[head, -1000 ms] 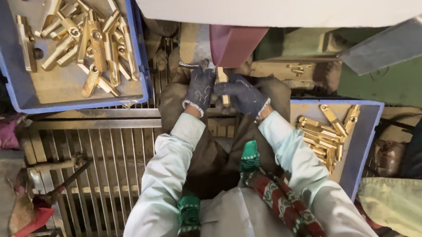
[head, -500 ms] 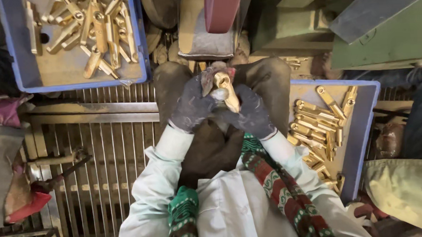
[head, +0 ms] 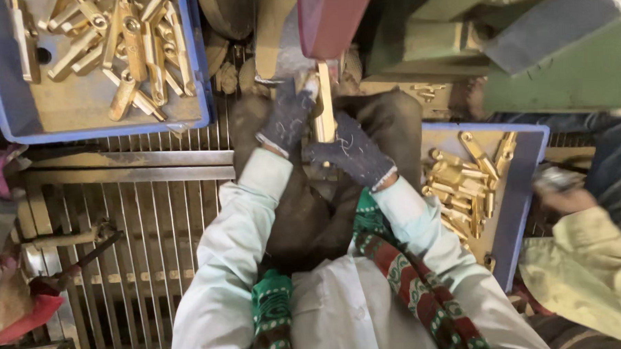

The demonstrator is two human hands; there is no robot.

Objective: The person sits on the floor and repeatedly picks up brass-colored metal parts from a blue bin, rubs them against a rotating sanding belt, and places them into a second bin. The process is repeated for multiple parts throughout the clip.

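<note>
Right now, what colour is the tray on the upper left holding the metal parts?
Blue; the tray shows best in the head view, filled with brass-coloured parts.

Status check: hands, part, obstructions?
Left hand and right hand, gloved, both shut on long brass part. Part upright under red machine head. Nothing blocking.

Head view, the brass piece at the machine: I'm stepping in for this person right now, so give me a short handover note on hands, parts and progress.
Left hand and right hand, both in dark knit gloves, share a grip on one long yellow brass piece, held upright under the red machine head.
Blue plastic tray at upper left holds a loose pile of brass pieces; blue tray at right holds another.
Done: one piece brought to the machine.
Left: both trays hold pieces; I cannot tell which are finished.
</note>
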